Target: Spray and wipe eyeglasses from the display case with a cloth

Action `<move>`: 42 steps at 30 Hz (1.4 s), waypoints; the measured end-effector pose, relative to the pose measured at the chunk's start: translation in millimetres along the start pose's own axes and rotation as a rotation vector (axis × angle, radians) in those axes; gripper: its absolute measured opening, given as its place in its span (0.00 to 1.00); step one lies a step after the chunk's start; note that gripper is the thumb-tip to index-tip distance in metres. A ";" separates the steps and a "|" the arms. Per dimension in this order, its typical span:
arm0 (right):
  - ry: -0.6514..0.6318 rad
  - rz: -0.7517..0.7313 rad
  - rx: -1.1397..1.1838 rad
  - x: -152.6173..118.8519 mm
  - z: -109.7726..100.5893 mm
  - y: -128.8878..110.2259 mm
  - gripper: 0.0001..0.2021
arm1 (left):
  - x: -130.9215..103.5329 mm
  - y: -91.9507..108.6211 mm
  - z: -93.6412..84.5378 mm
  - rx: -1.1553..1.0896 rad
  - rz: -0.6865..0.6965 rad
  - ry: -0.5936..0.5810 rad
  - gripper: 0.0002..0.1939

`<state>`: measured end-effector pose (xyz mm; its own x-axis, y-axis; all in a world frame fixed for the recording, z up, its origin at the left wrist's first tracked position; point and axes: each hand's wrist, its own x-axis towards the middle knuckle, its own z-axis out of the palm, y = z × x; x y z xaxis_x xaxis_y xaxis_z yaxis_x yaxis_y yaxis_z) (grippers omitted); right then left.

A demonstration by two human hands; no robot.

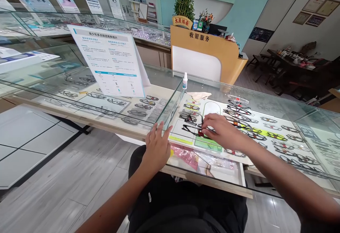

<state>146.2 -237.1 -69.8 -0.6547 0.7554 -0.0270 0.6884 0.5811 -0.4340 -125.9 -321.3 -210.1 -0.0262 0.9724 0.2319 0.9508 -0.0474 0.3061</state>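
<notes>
My right hand (221,130) pinches a pair of dark-framed eyeglasses (191,131) above the glass top of the display counter. Part of the frame is blurred and some of it is hidden behind the fingers. Flat on the counter's near glass edge lies my left hand (157,148), fingers stretched out and holding nothing. Beyond the held pair stand a small white spray bottle (185,80) and a pale cloth (199,96). Under the glass, several eyeglasses (236,111) sit in rows to the right of my right hand.
A drawer (240,174) with plastic packets is pulled out just before my lap. A folded printed sign (114,63) stands on the counter at the left. Further back is a wooden cashier desk (207,52) with plants; a dark table (294,61) stands at right.
</notes>
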 end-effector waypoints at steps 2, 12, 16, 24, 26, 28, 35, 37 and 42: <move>0.031 0.022 -0.144 23.3 13.4 8.3 0.10 | 0.8 0.5 -0.9 0.003 -0.015 -0.019 0.32; 0.099 0.060 -0.321 60.7 49.8 42.0 0.11 | 1.1 1.1 -2.7 0.006 -0.018 -0.017 0.31; 0.102 0.060 -0.328 60.5 49.2 47.1 0.12 | 1.6 1.1 -2.0 0.008 -0.015 -0.010 0.30; 0.041 0.120 -0.313 61.9 49.9 50.4 0.13 | 1.6 0.0 0.7 0.013 -0.009 -0.009 0.30; 0.027 0.135 -0.316 60.9 47.0 46.9 0.14 | 1.6 -0.9 1.4 0.017 0.002 -0.008 0.30; 0.049 0.134 -0.326 56.7 41.5 37.2 0.15 | 1.3 -1.4 1.6 0.018 0.008 -0.009 0.30; -0.190 -0.055 -0.026 12.2 43.5 -36.5 0.20 | -1.0 -0.3 0.6 0.007 0.010 0.011 0.32; -0.370 -0.051 0.087 2.5 63.7 -44.9 0.22 | -1.8 -0.1 0.6 0.014 0.012 0.017 0.32; -0.388 0.210 0.170 9.1 135.8 -17.7 0.24 | -6.5 1.1 -1.0 0.029 0.004 0.010 0.33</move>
<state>85.6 -281.7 -184.7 -0.5972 0.6636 -0.4505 0.7788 0.3454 -0.5236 -125.1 -327.9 -210.4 -0.0249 0.9700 0.2420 0.9595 -0.0447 0.2782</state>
